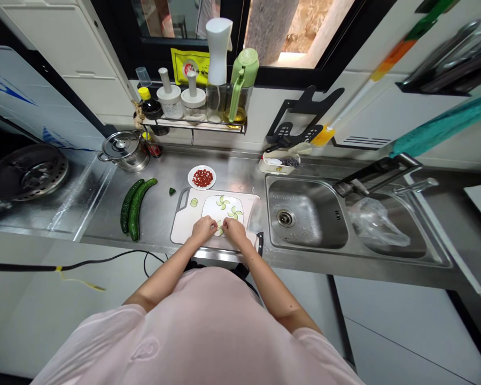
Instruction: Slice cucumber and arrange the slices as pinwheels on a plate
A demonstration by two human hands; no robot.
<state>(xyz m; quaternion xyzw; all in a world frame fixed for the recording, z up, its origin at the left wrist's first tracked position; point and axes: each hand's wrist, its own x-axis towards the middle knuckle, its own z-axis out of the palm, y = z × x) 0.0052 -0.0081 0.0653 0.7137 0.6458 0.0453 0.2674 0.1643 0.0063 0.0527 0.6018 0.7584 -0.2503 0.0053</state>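
A white square plate (pixel 210 205) lies on the pale cutting board (pixel 184 227). Two pinwheels of thin green-edged cucumber slices (pixel 223 202) sit toward its back and right. At the plate's front edge, more cucumber slices (pixel 220 231) lie between my two hands. My left hand (pixel 203 230) has its fingers pinched, with what looks like a slice at the tips. Opposite it, my right hand (pixel 234 232) curls inward with fingers together, its tips close to the same slices; what they hold is hidden. A round cucumber slice (pixel 194 202) rests on the board's upper left.
Left of the board lie two whole cucumbers (pixel 136 208) and a cut-off end (pixel 172 191). Behind it stands a small plate of chopped red pieces (pixel 202 177). A black knife handle (pixel 260 243) juts out at the board's right, beside the sink (pixel 308 214). A steel pot (pixel 125 151) stands back left.
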